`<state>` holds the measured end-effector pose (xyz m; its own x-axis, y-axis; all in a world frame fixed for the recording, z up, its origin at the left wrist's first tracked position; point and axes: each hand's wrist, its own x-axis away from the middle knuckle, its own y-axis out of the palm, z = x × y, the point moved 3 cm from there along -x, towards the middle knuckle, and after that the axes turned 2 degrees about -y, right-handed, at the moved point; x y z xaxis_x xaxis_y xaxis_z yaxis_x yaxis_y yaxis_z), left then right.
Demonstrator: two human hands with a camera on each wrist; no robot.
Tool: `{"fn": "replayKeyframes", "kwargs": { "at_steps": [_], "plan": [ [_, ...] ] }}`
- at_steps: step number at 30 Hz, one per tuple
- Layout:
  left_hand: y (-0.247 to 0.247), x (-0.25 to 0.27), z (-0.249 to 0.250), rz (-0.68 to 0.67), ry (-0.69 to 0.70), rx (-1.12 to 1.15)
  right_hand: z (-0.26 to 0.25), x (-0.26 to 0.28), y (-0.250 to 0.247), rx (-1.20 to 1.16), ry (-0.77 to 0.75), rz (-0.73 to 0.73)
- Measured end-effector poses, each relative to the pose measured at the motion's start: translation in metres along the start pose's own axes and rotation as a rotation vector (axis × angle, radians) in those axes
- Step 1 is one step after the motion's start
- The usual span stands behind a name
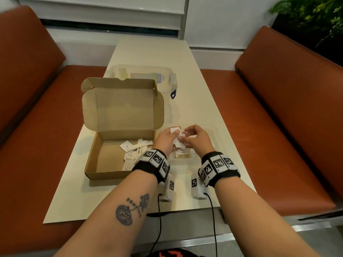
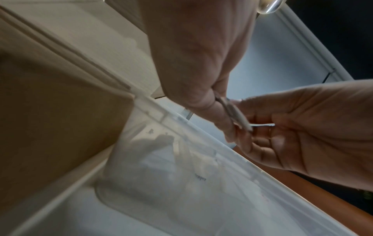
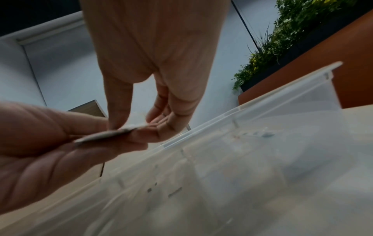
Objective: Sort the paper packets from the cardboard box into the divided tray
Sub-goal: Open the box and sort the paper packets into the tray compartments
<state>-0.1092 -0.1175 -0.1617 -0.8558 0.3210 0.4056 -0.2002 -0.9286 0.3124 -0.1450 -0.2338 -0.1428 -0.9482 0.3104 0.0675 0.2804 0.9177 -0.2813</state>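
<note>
Both hands meet above the clear divided tray, at 3 o'clock of the open cardboard box on the bench. The left hand has its grip clamped on a small stack of white paper packets; the right hand pinches 1 at its edge, likely to peel it off for a compartment. More loose packets lie in the box.

box lid: upright, walls off far side.
box interior: open from above.
clear container: stands behind lid.
</note>
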Motion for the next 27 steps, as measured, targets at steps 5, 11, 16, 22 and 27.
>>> {"fn": "replayKeyframes", "kwargs": {
  "at_steps": [5, 11, 16, 22, 27],
  "plan": [
    [0.000, -0.001, -0.002, -0.012, -0.037, 0.057, 0.004, -0.004, -0.001, -0.027, 0.021, 0.028],
    [-0.007, -0.004, 0.004, 0.074, 0.032, 0.057, 0.013, -0.004, -0.008, -0.229, 0.118, 0.105],
    [-0.004, -0.006, 0.005, 0.104, 0.069, -0.218, 0.014, -0.004, -0.009, -0.378, 0.163, 0.181],
    [-0.009, -0.005, 0.010, 0.109, 0.240, -0.598, 0.013, -0.005, -0.007, -0.336, 0.168, 0.126],
    [-0.008, -0.010, 0.013, 0.123, 0.311, -0.891, 0.011, -0.011, -0.012, 0.244, 0.005, 0.061]
  ]
}}
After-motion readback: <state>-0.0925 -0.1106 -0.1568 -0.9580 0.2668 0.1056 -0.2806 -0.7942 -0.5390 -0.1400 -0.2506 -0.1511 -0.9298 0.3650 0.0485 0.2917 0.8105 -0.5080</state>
